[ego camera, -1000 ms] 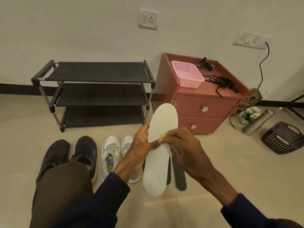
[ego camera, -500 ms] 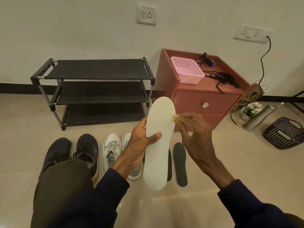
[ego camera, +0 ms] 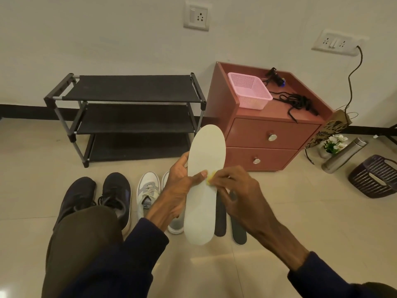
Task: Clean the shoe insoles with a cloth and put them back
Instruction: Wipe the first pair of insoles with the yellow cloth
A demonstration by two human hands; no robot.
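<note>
Two hands share the work, and we read the grip as chosen for support. The left hand grips the white insole around its middle, thumb laid across the near face and fingers behind. That holds the insole in the air, nearly upright, with its broad end far and high and its narrow end near and low. The right hand pinches a small yellow cloth and presses it against that near face, just beside the left thumb. Only a scrap of the cloth shows past the fingertips. We judge that gripping close to the wiped spot keeps the thin insole from bending away under the rubbing. Two dark insoles lie side by side on the floor, just behind and to the right of the held one. We cannot tell whether they are cleaned or waiting. The white shoes stand to the left, one largely hidden behind the left hand, with the black shoes further left. We take it that keeping the shoes close makes the return easy, and that step is not yet done.
</note>
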